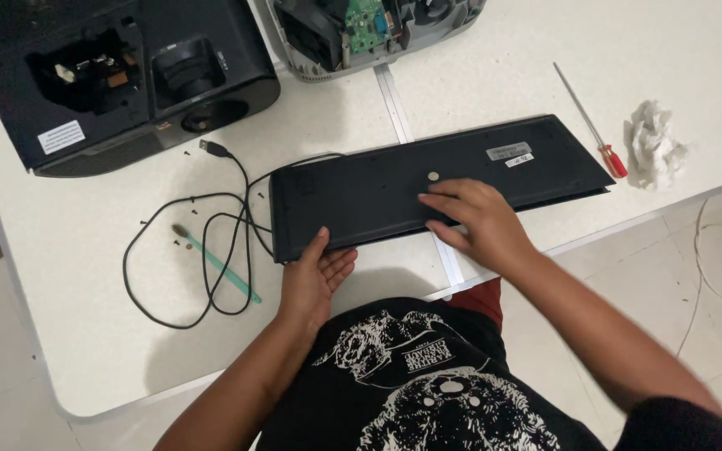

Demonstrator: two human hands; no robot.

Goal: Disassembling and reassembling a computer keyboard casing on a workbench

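Your left hand [315, 280], open-palmed, steadies the upturned black keyboard [436, 188] at its near-left edge; your right hand [474, 221] lies flat mid-panel. Its long axis runs eight to two o'clock.

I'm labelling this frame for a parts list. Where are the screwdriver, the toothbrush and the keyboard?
screwdriver [613, 159]: head view, on its red handle.
toothbrush [221, 267]: head view, on its green handle, among the cable loops.
keyboard [361, 196]: head view, on its black underside, between the two hands.
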